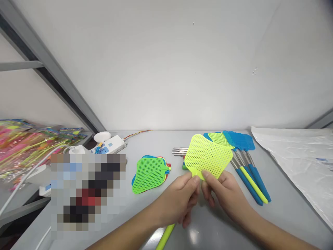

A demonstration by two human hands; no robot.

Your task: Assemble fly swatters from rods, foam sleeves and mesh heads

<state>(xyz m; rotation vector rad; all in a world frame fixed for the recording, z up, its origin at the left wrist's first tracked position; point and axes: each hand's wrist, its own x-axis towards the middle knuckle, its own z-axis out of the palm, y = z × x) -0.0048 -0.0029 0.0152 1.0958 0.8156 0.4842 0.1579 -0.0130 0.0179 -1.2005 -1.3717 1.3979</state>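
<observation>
Left hand (180, 199) and right hand (225, 196) are pinching a light-looking, flexible plastic fly swatter head (208, 156) near its neck.

A pixelated block (87, 196) hides whatever lies at the left of the view, with only red and dark patches showing through. The neck of the lime fly swatter head (208, 156) is covered by the fingers of the left hand (177, 198) and right hand (226, 196). That head also hides one end of the steel rods (180, 151). A lime handle (165, 236) runs off the bottom edge, its upper end out of sight behind the left hand. The bright packages (28, 149) are cut off by the left edge, their contents hard to make out. The plastic sheet (293, 166) runs off the right edge, its blue print (322, 160) too small to read
</observation>
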